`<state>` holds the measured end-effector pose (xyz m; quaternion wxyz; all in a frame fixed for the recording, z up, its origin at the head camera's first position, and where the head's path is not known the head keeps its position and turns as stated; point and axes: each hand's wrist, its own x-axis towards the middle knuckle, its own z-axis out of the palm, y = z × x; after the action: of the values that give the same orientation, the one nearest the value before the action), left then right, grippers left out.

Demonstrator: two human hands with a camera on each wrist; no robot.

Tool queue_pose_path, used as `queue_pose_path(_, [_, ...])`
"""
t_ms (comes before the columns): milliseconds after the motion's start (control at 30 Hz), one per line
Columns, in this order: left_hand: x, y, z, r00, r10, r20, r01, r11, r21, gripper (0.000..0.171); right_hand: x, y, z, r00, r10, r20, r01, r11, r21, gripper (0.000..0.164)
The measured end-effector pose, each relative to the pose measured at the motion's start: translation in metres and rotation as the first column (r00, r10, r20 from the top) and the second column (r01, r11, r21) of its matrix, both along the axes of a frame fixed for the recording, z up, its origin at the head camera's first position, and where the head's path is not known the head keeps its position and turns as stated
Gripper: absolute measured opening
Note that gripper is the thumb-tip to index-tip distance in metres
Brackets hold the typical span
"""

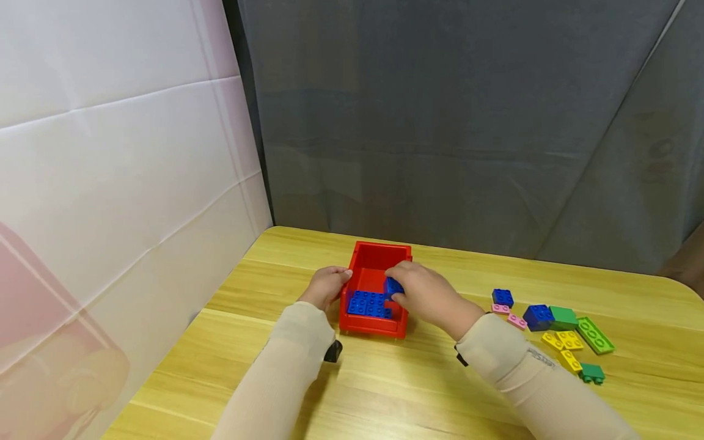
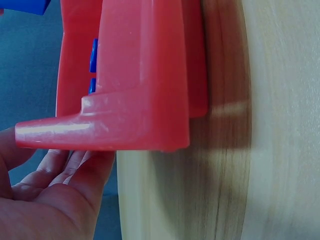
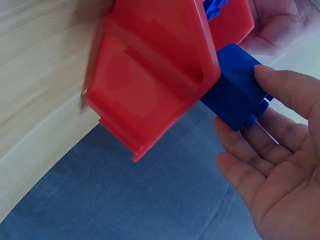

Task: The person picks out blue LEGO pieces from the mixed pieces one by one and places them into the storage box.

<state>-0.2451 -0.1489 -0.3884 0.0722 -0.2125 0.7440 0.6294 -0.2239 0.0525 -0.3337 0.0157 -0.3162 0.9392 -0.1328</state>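
A red open-topped bin point(image 1: 371, 326) stands on the wooden table, with several blue studded bricks point(image 1: 363, 302) packed along the near part of its floor. My left hand point(image 1: 326, 286) grips the bin's left side, the thumb over the rim and the fingers against the outer wall, as the left wrist view also shows. Between thumb and fingers, my right hand point(image 1: 431, 294) pinches a blue toy brick point(image 3: 237, 87) by the bin's right wall. Its studs point toward the palm in the right wrist view. Part of this brick is hidden behind the bin wall there.
Loose bricks lie on the table to the right: blue bricks point(image 1: 503, 297), pink ones point(image 1: 517, 321), yellow ones point(image 1: 570, 340), a green brick point(image 1: 563, 318), a light green plate point(image 1: 595, 335) and a dark green piece point(image 1: 592, 373). A grey curtain point(image 1: 440, 134) hangs behind the table.
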Motion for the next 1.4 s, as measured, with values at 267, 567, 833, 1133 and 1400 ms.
queue_pose_path(267, [0.000, 0.000, 0.001, 1.000, 0.000, -0.005, 0.000, 1.000, 0.008, 0.035, -0.006, -0.007, -0.003, 1.000, -0.006, 0.009, 0.005, 0.999, 0.045, 0.050])
queue_pose_path(567, [0.000, 0.005, 0.000, 1.000, 0.015, 0.005, -0.015, 1.000, 0.018, 0.033, -0.011, -0.011, -0.008, 1.000, 0.003, 0.021, -0.005, 0.995, 0.097, 0.049])
queue_pose_path(833, [-0.001, 0.005, -0.001, 1.000, 0.007, 0.010, -0.007, 1.000, 0.018, 0.034, -0.013, -0.011, -0.009, 1.000, 0.003, 0.019, -0.005, 0.991, 0.134, 0.048])
queue_pose_path(1133, [0.000, 0.009, 0.000, 1.000, 0.004, 0.000, -0.004, 1.000, 0.015, 0.033, -0.018, -0.012, -0.014, 0.999, 0.032, 0.001, -0.032, 0.982, 0.187, 0.046])
queue_pose_path(1400, [0.000, 0.010, 0.000, 1.000, 0.003, 0.000, -0.003, 1.000, 0.012, 0.034, -0.019, -0.012, -0.017, 0.999, 0.034, -0.008, -0.032, 0.976, 0.217, 0.043])
